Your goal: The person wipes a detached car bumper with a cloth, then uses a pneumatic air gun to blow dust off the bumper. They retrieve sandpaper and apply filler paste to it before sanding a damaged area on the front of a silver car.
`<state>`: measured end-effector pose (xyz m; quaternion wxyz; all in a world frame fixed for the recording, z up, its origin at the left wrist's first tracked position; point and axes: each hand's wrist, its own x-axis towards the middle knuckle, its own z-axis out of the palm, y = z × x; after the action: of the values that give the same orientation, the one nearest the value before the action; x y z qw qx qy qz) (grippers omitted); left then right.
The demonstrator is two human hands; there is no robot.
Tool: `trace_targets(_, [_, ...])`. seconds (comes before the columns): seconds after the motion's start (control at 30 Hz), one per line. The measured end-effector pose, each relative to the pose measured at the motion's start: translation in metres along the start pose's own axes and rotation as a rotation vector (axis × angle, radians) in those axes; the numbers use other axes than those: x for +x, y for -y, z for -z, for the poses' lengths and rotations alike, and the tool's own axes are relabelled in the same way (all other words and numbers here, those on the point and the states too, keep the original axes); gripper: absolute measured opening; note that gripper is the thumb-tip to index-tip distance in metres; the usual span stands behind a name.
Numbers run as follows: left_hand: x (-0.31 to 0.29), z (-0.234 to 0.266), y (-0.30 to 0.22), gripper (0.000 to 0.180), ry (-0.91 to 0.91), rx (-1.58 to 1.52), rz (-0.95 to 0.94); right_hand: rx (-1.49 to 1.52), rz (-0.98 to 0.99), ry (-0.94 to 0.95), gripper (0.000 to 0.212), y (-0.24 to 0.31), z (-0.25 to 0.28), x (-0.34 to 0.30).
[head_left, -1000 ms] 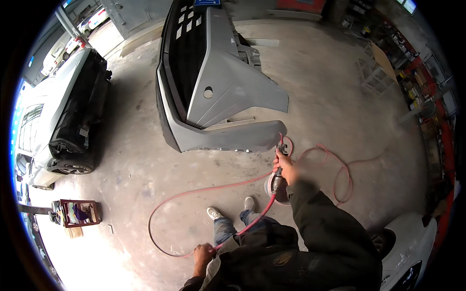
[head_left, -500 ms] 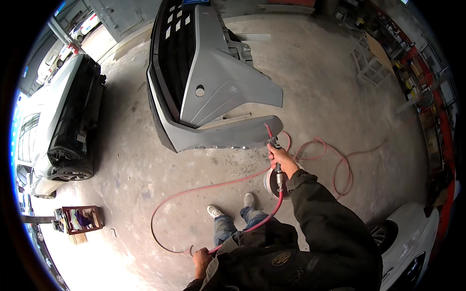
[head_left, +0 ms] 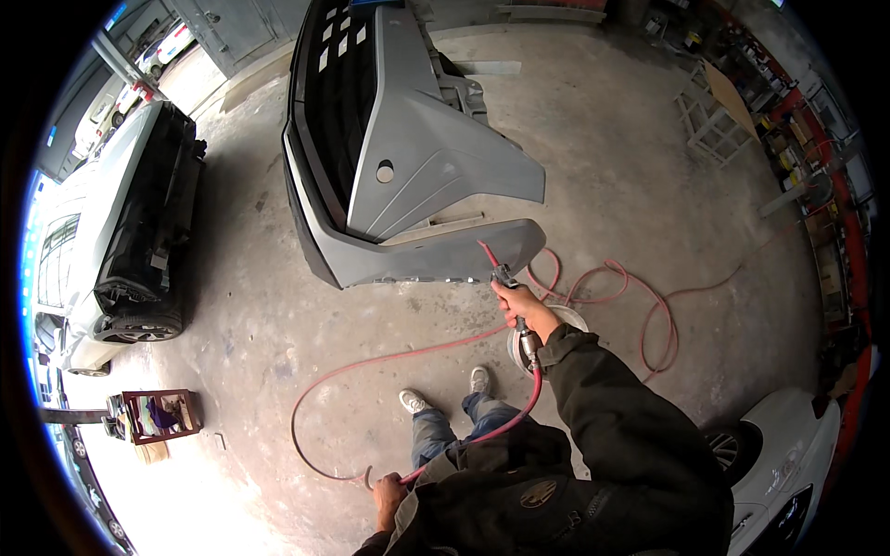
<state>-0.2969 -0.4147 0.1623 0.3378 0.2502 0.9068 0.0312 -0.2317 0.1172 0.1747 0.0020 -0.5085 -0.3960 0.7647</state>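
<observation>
A person in a dark long-sleeved jacket [head_left: 630,417] stands on a worn grey concrete floor [head_left: 250,269]. Nearest, at the waist, the left hand [head_left: 389,496] has its grip clamped on a red flexible hose [head_left: 537,389]. The hose rises to a dark, pistol-shaped air gun with a metal fitting and thin red nozzle [head_left: 503,275]; the right hand [head_left: 521,306] is stretched forward, its grip clamped on the gun's handle. To the near right stands a white car with a dark wheel [head_left: 779,440]. To the near left is a dark red, open-sided rack [head_left: 194,415] filled with crumpled cloths [head_left: 165,415].

Just beyond the feet, a round, pale-rimmed tub [head_left: 570,315] sits partly hidden behind the right hand and sleeve. The hose crosses the floor in a broad curve on the left and loose loops on the right, lying between the person and the parts beyond.

Farther on, near the centre, lies a large grey vehicle bumper [head_left: 436,171] with a black grille [head_left: 338,120] on its left. In view the nozzle overlaps its near strip; whether they touch cannot be told. Well to the left stands a pale car with an exposed black front end [head_left: 139,232].

At the far right are a pale slatted frame with a brown board [head_left: 718,120] and crowded, red-edged shelving [head_left: 807,130]; at the far left, a grey door [head_left: 241,37].
</observation>
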Motion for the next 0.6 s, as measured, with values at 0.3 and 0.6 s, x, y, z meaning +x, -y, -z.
trace_targets(0.3, [0.003,-0.009,0.008,0.021,0.011,0.009,0.021,-0.065,0.030,-0.057,0.041,-0.001,-0.007,0.004])
trace_targets(0.6, [0.004,-0.014,0.012,0.021,0.007,0.013,-0.039,-0.050,0.049,-0.168,0.041,-0.004,0.008,0.002])
